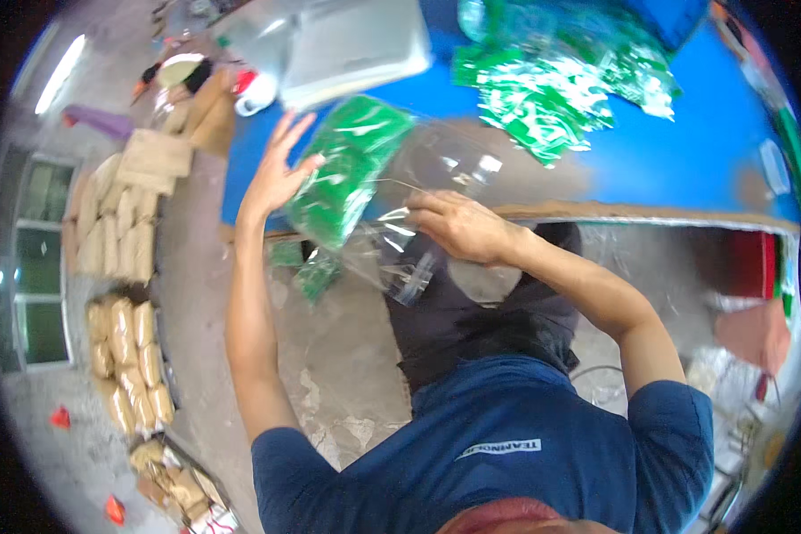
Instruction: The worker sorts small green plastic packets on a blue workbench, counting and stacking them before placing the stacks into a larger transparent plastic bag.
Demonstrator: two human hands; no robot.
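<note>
My left hand (280, 173) lies at the left edge of a flat green packet (347, 169) in clear film, its fingers spread and the thumb touching the packet's edge. The packet lies tilted at the near edge of the blue table. My right hand (461, 227) is closed in a pinch on the edge of a clear plastic bag (449, 160), which spreads out beside the packet and hangs past the table edge. Glare and motion blur hide how far the packet sits inside the bag.
A stack of clear plastic bags (356, 53) lies at the back of the blue table (712, 133). Right of it is a pile of shiny green packets (552, 89). A white bottle with a red cap (256, 93) stands at the left edge. Brown bundles (129, 347) are stacked on the floor.
</note>
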